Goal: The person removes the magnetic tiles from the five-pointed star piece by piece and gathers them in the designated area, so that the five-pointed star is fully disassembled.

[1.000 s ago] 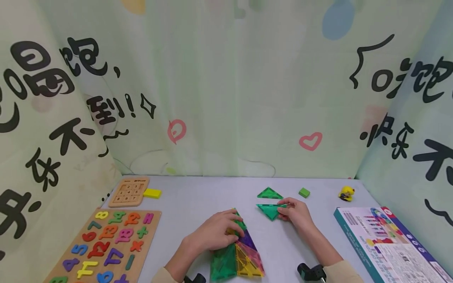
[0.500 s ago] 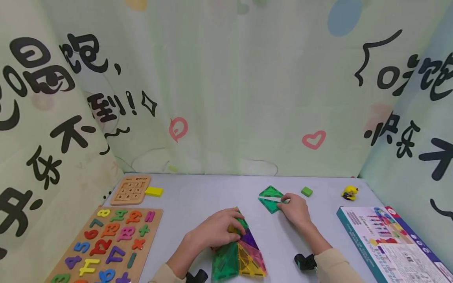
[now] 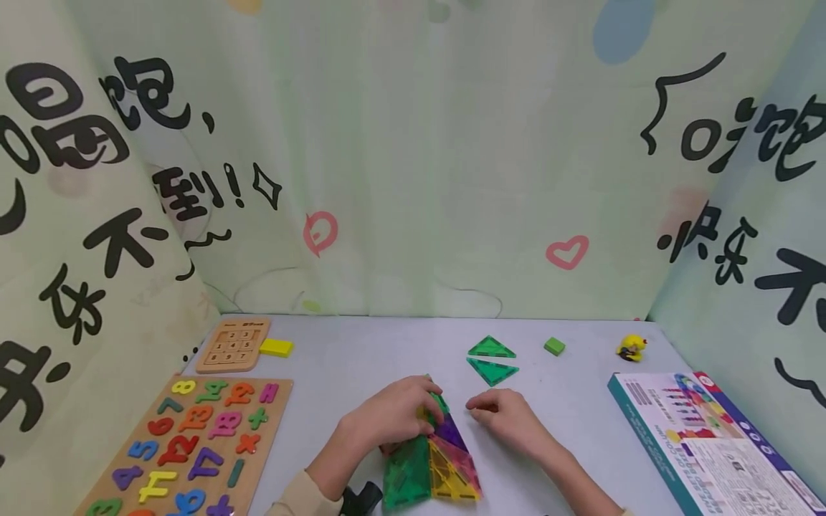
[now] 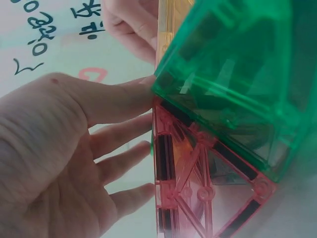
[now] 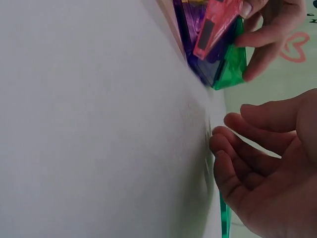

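A block built of see-through magnetic tiles in green, yellow, purple and pink [image 3: 454, 459] stands at the front middle of the table. My left hand [image 3: 395, 416] grips its upper part, and the fingers hide some of the tiles. In the left wrist view the thumb [image 4: 124, 96] meets the edge by a green tile [image 4: 233, 84], with other fingers along a pink tile [image 4: 203, 183]. Just right of the block, my right hand [image 3: 513, 423] holds nothing, its fingers loosely bent. Beyond it lie two green triangle tiles, the far one [image 3: 492, 347] and the near one [image 3: 492, 372], a thin gap apart.
A wooden number board [image 3: 216, 410] lies at left, with a small wooden tray [image 3: 232, 347] and a yellow block [image 3: 276, 348] behind it. At right are a printed box [image 3: 693, 437], a yellow duck toy [image 3: 632, 347] and a green block [image 3: 554, 347].
My right hand has let go of the near green triangle and drawn back toward the tile block. That triangle now lies close to the other one. My left hand keeps its grip.
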A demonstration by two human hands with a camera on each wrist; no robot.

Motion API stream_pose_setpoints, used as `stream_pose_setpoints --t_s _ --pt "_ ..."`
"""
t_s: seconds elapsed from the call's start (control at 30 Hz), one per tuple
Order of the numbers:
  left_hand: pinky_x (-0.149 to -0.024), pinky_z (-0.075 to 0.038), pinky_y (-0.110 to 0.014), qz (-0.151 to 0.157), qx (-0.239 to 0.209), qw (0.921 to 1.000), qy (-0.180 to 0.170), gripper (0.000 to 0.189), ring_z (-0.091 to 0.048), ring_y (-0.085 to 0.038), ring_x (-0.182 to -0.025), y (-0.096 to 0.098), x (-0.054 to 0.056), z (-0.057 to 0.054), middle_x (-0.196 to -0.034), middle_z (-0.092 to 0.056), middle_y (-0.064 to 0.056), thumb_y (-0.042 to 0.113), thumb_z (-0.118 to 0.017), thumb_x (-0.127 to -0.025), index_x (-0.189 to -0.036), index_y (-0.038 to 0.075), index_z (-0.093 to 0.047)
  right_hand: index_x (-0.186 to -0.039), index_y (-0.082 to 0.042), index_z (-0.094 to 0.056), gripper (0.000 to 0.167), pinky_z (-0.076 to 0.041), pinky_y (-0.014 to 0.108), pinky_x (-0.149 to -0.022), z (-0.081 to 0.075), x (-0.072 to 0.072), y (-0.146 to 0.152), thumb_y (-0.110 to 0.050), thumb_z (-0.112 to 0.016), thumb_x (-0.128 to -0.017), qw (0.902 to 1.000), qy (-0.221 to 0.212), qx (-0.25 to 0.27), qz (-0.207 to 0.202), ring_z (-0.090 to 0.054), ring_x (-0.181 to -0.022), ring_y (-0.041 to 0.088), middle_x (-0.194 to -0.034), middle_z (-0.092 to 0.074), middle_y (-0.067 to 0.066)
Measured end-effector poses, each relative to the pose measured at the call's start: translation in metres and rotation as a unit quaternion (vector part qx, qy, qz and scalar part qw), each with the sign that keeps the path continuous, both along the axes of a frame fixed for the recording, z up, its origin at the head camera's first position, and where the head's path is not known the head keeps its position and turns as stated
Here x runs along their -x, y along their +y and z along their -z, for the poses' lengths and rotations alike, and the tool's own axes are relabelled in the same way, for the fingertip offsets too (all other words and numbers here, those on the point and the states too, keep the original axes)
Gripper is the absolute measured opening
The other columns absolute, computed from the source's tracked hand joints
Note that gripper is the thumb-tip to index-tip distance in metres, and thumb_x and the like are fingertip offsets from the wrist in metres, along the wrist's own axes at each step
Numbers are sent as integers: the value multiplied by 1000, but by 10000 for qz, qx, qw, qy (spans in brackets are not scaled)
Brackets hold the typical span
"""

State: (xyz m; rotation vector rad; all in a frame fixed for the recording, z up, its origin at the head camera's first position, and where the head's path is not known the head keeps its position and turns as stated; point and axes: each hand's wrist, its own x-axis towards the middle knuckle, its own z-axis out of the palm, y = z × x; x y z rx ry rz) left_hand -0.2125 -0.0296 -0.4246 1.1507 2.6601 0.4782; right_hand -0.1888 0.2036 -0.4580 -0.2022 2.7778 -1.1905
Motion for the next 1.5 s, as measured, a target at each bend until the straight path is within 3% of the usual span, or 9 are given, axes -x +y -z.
stream_pose_setpoints --t_s 0.17,0.33,0.6,0.93,1.1,1.3,1.5 --pt "-112 -43 -37 -98 -99 9999 -30 14 -52 -14 -133 0 -1 1 -135 -62 6 27 -74 -90 -103 28 -78 -102 -6 -77 16 -54 31 -73 2 -11 -5 -9 -67 -90 9974 -377 115 -605 -63 -89 16 -98 -73 4" --pt "-111 -43 -37 -166 -151 9997 5 14 -53 -14 -131 -1 -2 2 -135 -63 6 27 -72 -91 -104 28 -78 -108 -2 -75 21 -55 31 -75 3 -16 -9 -10 -67 -91 9936 -693 351 -823 -63 -88 15 -95 -72 2" --pt "-110 -45 -37 -153 -288 9994 146 14 -55 -12 -128 -5 -3 7 -132 -65 7 28 -71 -93 -105 29 -78 -110 0 -74 23 -56 36 -79 1 -18 -12 -12 -67 -91 9926 -859 469 -714 -64 -91 15 -101 -73 5" --pt "-108 -47 -37 -362 -475 9979 250 16 -57 -12 -125 -7 -4 13 -127 -67 9 37 -67 -94 -102 30 -78 -111 -1 -74 25 -56 36 -79 3 -19 -14 -16 -67 -92 9926 -916 512 -611 -63 -93 15 -104 -73 6" --pt "-102 -50 -34 -459 -515 9964 499 20 -61 -9 -117 -4 -6 14 -119 -70 11 42 -65 -94 -100 29 -79 -113 -4 -73 31 -54 33 -75 1 -21 -16 -24 -70 -90 9923 -972 532 -557 -61 -90 15 -103 -72 4" --pt "-99 -52 -34 -603 -479 9932 872 24 -62 -6 -112 -2 -9 17 -112 -71 14 48 -62 -95 -97 31 -79 -105 -7 -75 30 -50 25 -66 5 -25 -24 -31 -77 -86 9951 -550 755 -321 -61 -81 14 -93 -71 1" --pt "-102 -50 -37 -644 -520 9931 836 24 -61 -9 -117 -1 -9 21 -118 -69 12 49 -61 -95 -99 32 -78 -92 -9 -77 12 -50 21 -65 6 -27 -27 -20 -75 -87 9979 10 583 297 -60 -78 11 -87 -71 -1"
